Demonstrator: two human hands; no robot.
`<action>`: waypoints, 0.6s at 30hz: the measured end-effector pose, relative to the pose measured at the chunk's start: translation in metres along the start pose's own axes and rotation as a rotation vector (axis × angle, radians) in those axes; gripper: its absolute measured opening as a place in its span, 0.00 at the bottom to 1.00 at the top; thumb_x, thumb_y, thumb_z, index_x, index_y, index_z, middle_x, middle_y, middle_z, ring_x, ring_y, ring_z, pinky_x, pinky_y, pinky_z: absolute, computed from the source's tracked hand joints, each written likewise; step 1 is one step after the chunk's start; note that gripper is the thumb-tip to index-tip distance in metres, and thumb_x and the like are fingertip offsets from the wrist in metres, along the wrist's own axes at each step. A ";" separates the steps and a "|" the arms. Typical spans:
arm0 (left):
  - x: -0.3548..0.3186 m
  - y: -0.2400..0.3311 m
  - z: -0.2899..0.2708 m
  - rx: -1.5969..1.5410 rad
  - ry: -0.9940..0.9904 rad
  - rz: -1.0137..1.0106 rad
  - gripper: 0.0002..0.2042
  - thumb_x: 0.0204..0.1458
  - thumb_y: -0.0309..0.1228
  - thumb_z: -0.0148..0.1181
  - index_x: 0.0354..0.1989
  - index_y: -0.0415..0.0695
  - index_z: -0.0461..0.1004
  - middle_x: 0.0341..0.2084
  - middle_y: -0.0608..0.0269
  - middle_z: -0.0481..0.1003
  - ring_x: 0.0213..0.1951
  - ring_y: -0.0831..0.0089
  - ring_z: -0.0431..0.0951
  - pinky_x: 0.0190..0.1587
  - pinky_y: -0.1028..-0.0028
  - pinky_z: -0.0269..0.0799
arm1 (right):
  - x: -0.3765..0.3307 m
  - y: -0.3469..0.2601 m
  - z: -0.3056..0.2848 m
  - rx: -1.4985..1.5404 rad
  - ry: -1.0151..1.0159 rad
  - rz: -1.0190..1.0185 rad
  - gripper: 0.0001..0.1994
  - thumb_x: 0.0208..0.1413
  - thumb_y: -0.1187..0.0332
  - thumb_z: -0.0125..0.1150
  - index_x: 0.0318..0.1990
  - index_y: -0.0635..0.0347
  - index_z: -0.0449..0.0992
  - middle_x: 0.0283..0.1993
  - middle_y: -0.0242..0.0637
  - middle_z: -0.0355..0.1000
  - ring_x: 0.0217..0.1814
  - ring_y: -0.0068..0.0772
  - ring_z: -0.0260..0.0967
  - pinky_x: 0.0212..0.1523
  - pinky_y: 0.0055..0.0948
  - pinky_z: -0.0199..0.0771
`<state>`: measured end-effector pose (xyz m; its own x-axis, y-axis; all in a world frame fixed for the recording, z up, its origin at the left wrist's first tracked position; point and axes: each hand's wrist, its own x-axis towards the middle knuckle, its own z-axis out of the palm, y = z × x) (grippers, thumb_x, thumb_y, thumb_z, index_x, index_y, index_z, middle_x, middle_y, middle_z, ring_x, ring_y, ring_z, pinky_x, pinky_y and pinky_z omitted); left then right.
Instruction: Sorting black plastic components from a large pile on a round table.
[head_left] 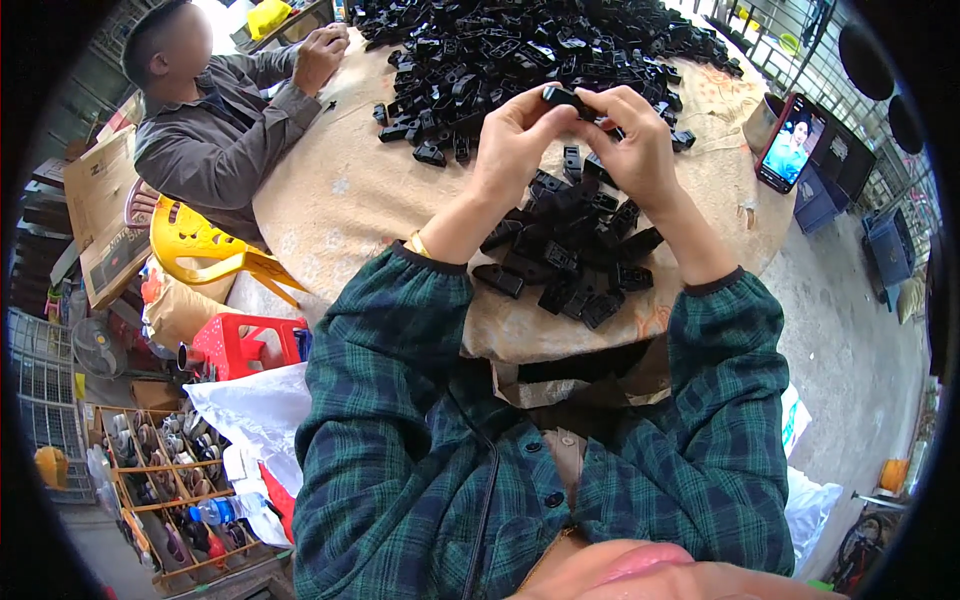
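Note:
Between my two raised hands is a small black plastic part [563, 97], held over the table. My left hand [515, 140] pinches it from the left with thumb and fingers. On its other side, the fingers of my right hand [635, 145] close on the same part; its details are partly covered by my fingertips. Below my hands lies a smaller pile of black plastic parts [575, 250], close to the table's near edge. A much larger heap of similar black parts [500, 60] spreads across the far side of the table.
A patterned beige cloth covers the round table [340, 220]. At the far left sits another person [215, 120], hands raised at the table edge. A phone [793, 143] stands at the right edge. An open cardboard box [540, 393] is before my lap; yellow [200, 245] and red [235, 345] plastic seats stand left.

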<state>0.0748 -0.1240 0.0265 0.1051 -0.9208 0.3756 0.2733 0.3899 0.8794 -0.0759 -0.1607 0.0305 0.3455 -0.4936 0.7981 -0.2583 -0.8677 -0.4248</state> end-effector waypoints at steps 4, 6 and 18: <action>0.000 0.003 -0.001 0.029 0.017 -0.007 0.11 0.47 0.23 0.59 0.40 0.34 0.72 0.28 0.62 0.75 0.29 0.81 0.74 0.34 0.83 0.70 | -0.004 -0.002 0.010 -0.005 0.026 0.005 0.17 0.40 0.77 0.65 0.42 0.59 0.75 0.38 0.36 0.71 0.38 0.26 0.69 0.34 0.22 0.71; 0.000 0.004 -0.003 -0.032 -0.023 -0.016 0.12 0.47 0.23 0.59 0.41 0.34 0.71 0.27 0.62 0.75 0.29 0.80 0.74 0.34 0.83 0.71 | -0.002 -0.002 0.010 0.037 0.052 0.012 0.17 0.40 0.77 0.66 0.42 0.58 0.75 0.39 0.35 0.70 0.39 0.26 0.69 0.35 0.22 0.71; -0.007 0.030 -0.001 0.874 -0.619 0.083 0.18 0.46 0.35 0.62 0.43 0.40 0.70 0.27 0.51 0.76 0.29 0.64 0.77 0.34 0.71 0.70 | -0.010 0.111 -0.091 -0.285 -0.291 0.600 0.18 0.48 0.67 0.55 0.49 0.57 0.71 0.45 0.40 0.71 0.46 0.33 0.69 0.45 0.28 0.69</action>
<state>0.0833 -0.1054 0.0501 -0.4779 -0.8217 0.3106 -0.5170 0.5490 0.6568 -0.1899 -0.2467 0.0147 0.2863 -0.9102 0.2993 -0.6901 -0.4126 -0.5946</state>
